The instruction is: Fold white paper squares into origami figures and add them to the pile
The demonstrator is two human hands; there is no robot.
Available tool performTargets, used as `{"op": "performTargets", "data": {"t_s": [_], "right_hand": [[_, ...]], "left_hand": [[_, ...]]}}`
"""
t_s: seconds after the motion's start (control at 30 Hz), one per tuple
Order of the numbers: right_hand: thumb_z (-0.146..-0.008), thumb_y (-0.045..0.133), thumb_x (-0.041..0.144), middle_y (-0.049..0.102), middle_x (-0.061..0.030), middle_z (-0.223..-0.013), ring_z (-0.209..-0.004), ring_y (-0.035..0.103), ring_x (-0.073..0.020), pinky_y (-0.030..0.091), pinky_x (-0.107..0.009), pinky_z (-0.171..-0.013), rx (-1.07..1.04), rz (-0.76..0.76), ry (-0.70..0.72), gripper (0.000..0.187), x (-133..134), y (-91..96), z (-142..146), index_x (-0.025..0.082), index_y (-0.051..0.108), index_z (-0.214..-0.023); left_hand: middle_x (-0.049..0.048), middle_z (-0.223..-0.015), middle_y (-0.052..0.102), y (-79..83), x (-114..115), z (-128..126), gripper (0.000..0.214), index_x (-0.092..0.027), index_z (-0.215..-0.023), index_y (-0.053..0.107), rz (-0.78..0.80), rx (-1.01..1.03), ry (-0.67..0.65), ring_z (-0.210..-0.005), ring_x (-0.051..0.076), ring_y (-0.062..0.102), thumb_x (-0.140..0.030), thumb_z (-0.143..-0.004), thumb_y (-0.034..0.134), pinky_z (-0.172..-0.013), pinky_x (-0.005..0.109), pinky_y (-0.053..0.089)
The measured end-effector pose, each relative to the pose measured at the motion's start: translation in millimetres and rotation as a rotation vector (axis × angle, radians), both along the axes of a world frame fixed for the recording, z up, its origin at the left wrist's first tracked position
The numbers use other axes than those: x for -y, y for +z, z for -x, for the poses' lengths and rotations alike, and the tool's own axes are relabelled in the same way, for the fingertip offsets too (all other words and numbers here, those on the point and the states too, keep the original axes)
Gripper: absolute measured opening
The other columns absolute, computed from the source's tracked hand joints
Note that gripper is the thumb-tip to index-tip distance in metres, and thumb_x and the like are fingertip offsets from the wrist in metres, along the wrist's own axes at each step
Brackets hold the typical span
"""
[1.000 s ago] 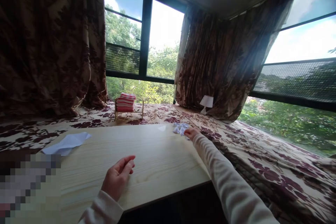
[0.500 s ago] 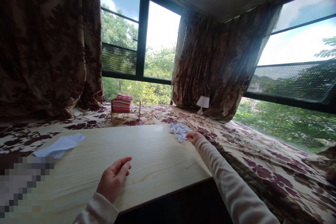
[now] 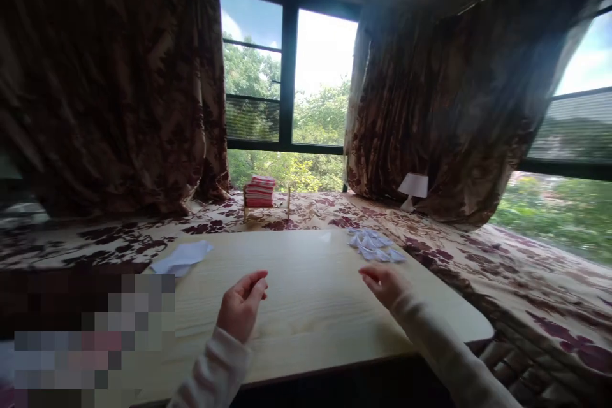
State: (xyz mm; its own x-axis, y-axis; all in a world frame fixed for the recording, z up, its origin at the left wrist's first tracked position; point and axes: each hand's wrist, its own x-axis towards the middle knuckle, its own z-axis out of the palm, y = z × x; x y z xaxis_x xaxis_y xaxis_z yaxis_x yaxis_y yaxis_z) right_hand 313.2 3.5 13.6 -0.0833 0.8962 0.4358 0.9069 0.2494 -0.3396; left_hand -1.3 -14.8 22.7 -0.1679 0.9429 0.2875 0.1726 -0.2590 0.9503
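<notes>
My left hand [image 3: 240, 307] rests on the light wooden table [image 3: 306, 325], fingers loosely curled and apart, holding nothing. My right hand [image 3: 385, 284] hovers over the table's right part, fingers relaxed and empty, a short way in front of a cluster of small folded white paper pieces [image 3: 375, 245] near the far right corner. A folded sheet of white paper [image 3: 182, 257] lies at the table's far left.
A floral brown-and-cream cover [image 3: 526, 293] spreads around the table. At the back stand a tiny wooden bed frame with striped red bedding [image 3: 261, 192] and a small white lamp [image 3: 413, 187]. Dark patterned curtains [image 3: 109, 95] flank the windows. A blurred patch covers the lower left.
My right hand has let go of the paper pieces and drawn back toward me. The view has swung to the left. My left hand has hardly moved.
</notes>
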Motion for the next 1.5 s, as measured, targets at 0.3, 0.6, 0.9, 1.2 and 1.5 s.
{"op": "performTargets", "data": {"t_s": [0.3, 0.6, 0.9, 1.2, 1.5], "right_hand": [[-0.081, 0.037, 0.032, 0.061, -0.0047, -0.078, -0.063, 0.056, -0.0159, 0.043, -0.028, -0.062, -0.183, 0.050, 0.255, 0.031, 14.5, -36.3, 99.9, 0.019, 0.064, -0.086], [-0.081, 0.038, 0.035, 0.061, -0.0064, -0.086, -0.075, 0.059, -0.0194, 0.044, -0.030, -0.069, -0.207, 0.072, 0.237, 0.031, 14.0, -39.0, 100.5, 0.019, 0.064, -0.086], [-0.081, 0.039, 0.033, 0.061, -0.0051, -0.085, -0.075, 0.058, -0.0187, 0.043, -0.029, -0.069, -0.205, 0.056, 0.231, 0.029, 14.7, -37.4, 101.8, 0.020, 0.064, -0.086], [-0.080, 0.038, 0.033, 0.061, -0.0057, -0.083, -0.073, 0.058, -0.0189, 0.043, -0.030, -0.067, -0.198, 0.052, 0.224, 0.029, 17.8, -32.9, 103.6, 0.020, 0.064, -0.083], [-0.080, 0.040, 0.033, 0.061, -0.0058, -0.081, -0.073, 0.057, -0.0189, 0.043, -0.030, -0.067, -0.227, 0.034, 0.239, 0.029, 19.7, -29.8, 103.8, 0.020, 0.066, -0.082]], "left_hand": [[0.0071, -0.088, 0.064, 59.8, -107.1, 156.8, 0.020, -0.013, -0.091, 0.061, 0.106, -0.708, 0.397, -0.084, 0.018, 0.060, -0.024, -0.077, 0.053, -0.075, 0.028, 0.047], [0.0076, -0.112, 0.053, 34.0, -119.1, 206.0, 0.025, -0.016, -0.102, 0.055, 0.219, -1.352, 0.194, -0.103, 0.023, 0.049, -0.028, -0.080, 0.054, -0.087, 0.044, 0.040], [0.0081, -0.115, 0.050, 29.6, -114.1, 197.9, 0.033, -0.015, -0.112, 0.048, 0.204, -1.479, 0.136, -0.099, 0.020, 0.052, -0.031, -0.083, 0.049, -0.082, 0.043, 0.044], [0.0085, -0.118, 0.055, 23.8, -108.1, 185.0, 0.040, -0.027, -0.096, 0.062, 0.201, -1.399, 0.163, -0.114, 0.031, 0.041, -0.014, -0.058, 0.062, -0.092, 0.051, 0.025], [0.0106, -0.101, 0.064, 32.1, -98.6, 168.8, 0.024, -0.024, -0.077, 0.065, 0.120, -1.354, 0.256, -0.107, 0.032, 0.046, -0.015, -0.056, 0.058, -0.092, 0.054, 0.017]]}}
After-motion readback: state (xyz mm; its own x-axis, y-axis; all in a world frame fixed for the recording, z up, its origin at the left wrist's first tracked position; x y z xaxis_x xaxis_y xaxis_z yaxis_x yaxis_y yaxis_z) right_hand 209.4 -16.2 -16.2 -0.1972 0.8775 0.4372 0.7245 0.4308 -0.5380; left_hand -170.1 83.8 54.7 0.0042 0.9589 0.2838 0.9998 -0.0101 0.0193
